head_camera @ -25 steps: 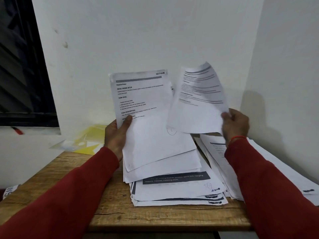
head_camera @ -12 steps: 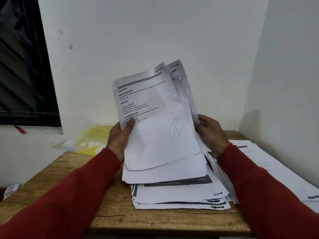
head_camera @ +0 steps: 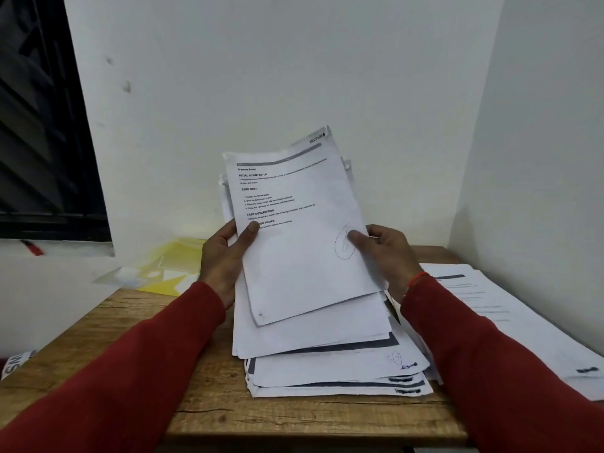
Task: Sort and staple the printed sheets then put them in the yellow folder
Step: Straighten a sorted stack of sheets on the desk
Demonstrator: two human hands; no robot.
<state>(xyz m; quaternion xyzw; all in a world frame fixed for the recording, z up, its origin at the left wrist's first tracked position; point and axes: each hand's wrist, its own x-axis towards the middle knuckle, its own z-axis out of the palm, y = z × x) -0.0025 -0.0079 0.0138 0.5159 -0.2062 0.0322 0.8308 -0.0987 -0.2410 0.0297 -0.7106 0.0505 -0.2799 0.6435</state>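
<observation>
I hold a bundle of printed sheets (head_camera: 304, 256) upright above the table, tilted a little to the right. My left hand (head_camera: 225, 256) grips its left edge, thumb on the front page. My right hand (head_camera: 382, 253) grips the right edge, thumb on a pen-circled number. Below the bundle lies a loose stack of printed sheets (head_camera: 333, 371) on the wooden table (head_camera: 202, 403). The yellow folder (head_camera: 173, 266) lies flat at the table's back left corner, behind my left hand. No stapler shows in this view.
More printed sheets (head_camera: 510, 318) are spread along the right wall. White walls close the back and right sides. A dark window (head_camera: 39, 125) is at the left. The table's front edge runs just below the stack.
My right hand brought its separate sheet back behind the sheets in my left hand, then moved onto the front of the bundle. Both hands now hold one bundle.
</observation>
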